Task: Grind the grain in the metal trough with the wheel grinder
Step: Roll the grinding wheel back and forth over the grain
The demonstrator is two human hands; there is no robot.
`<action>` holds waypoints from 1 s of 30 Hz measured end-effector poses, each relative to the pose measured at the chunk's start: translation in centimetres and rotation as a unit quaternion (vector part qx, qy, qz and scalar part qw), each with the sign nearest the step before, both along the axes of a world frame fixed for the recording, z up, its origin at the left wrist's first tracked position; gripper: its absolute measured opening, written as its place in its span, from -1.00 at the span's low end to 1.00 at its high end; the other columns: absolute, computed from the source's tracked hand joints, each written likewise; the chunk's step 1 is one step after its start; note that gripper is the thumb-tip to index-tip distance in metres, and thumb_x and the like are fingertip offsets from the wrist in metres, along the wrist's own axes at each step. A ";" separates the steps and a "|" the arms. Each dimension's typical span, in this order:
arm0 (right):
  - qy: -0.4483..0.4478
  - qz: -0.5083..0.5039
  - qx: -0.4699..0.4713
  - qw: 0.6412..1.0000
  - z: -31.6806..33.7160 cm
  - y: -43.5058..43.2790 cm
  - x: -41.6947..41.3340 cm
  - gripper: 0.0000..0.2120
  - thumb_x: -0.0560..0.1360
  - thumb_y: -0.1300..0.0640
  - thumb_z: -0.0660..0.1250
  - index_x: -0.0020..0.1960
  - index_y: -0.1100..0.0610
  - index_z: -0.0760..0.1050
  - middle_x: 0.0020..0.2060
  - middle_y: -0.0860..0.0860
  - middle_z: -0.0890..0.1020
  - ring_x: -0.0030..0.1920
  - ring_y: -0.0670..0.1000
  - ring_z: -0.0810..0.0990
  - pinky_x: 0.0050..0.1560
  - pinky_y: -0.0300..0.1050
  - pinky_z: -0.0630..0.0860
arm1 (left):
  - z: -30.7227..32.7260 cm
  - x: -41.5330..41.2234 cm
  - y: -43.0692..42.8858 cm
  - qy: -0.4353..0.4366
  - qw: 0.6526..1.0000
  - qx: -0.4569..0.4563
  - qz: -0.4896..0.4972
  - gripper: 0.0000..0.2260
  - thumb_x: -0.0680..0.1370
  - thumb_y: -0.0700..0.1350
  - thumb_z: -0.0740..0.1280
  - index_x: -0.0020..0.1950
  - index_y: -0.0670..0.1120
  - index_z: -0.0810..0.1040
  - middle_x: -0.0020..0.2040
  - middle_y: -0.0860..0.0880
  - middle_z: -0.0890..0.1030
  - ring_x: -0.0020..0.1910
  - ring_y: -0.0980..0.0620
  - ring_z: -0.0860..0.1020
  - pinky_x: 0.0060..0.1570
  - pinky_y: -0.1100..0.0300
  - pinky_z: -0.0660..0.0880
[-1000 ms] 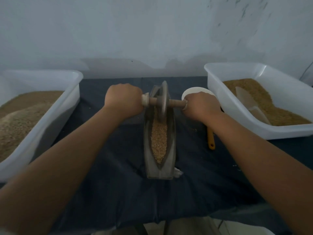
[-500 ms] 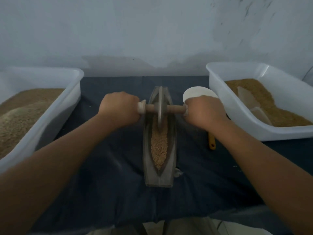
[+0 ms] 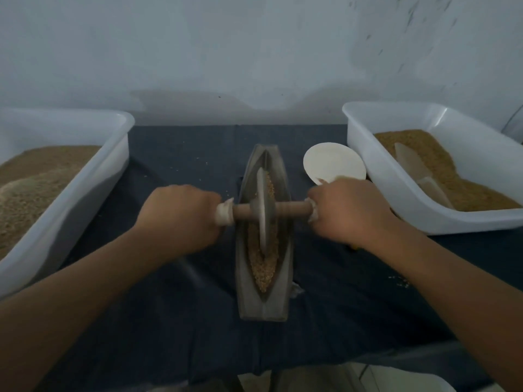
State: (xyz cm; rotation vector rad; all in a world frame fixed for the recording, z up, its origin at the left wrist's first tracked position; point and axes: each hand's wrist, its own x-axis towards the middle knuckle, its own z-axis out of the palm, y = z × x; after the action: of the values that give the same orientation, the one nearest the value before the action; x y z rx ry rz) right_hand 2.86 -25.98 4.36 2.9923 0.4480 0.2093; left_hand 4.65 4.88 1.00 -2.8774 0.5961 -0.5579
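Note:
A narrow boat-shaped metal trough (image 3: 264,302) lies lengthwise on the dark cloth in the middle of the table. Brown grain (image 3: 263,271) fills its groove. The wheel grinder (image 3: 262,210), a thin metal disc on a wooden axle, stands upright in the trough near its middle. My left hand (image 3: 181,215) grips the left end of the axle. My right hand (image 3: 349,209) grips the right end. Both arms reach in from the bottom corners.
A white tub of grain (image 3: 113,154) stands at the left. Another white tub (image 3: 396,190) at the right holds grain and a scoop (image 3: 418,175). A small white bowl (image 3: 334,162) sits behind my right hand. The wall is close behind the table.
Both hands have drawn the wheel toward me along the trough, from its far end to about the middle. Grain now shows behind the wheel.

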 end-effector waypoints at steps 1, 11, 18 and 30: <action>-0.014 -0.016 0.006 1.000 0.1 0.4 1.6 -0.75 0.54 -0.10 0.28 -0.28 -0.05 0.41 -0.39 -0.09 0.51 -0.39 -0.05 0.50 -0.36 -0.08 0.49 | 0.3 1.4 -0.7 0.011 1.000 -0.010 0.022 -0.67 0.50 0.23 0.23 -0.35 0.06 0.34 -0.46 0.09 0.41 -0.50 0.03 0.41 -0.43 0.21 0.27; 0.000 -0.038 0.017 0.999 0.6 0.5 2.7 -0.78 0.50 -0.01 0.32 -0.30 -0.03 0.41 -0.39 -0.07 0.51 -0.38 -0.03 0.51 -0.37 -0.12 0.42 | 1.2 2.7 -1.7 0.019 0.999 -0.018 0.033 -0.71 0.42 0.16 0.28 -0.37 0.04 0.31 -0.44 0.10 0.35 -0.41 -0.08 0.51 -0.36 0.15 0.35; 0.022 -0.014 0.035 0.999 -0.9 -0.4 0.9 -0.76 0.48 -0.15 0.25 -0.30 -0.08 0.39 -0.41 -0.10 0.50 -0.40 -0.09 0.48 -0.42 -0.15 0.38 | 0.8 1.4 -0.8 -0.016 1.000 0.014 -0.015 -0.67 0.41 0.19 0.27 -0.39 0.08 0.20 -0.48 0.13 0.25 -0.51 -0.01 0.40 -0.44 0.22 0.19; 0.046 -0.006 0.049 0.998 0.2 -0.1 0.1 -0.76 0.48 -0.14 0.24 -0.30 -0.08 0.40 -0.39 -0.10 0.53 -0.37 -0.07 0.51 -0.40 -0.10 0.42 | 1.1 0.5 -0.7 -0.016 1.000 -0.004 -0.025 -0.67 0.40 0.16 0.34 -0.37 0.06 0.25 -0.48 0.12 0.32 -0.52 0.00 0.34 -0.45 0.22 0.23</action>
State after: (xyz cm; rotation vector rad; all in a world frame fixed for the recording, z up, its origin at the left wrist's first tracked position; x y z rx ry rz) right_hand 2.96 -26.09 4.56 3.1106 0.4422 0.0941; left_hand 5.13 4.14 2.06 -2.8626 0.6633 -0.6127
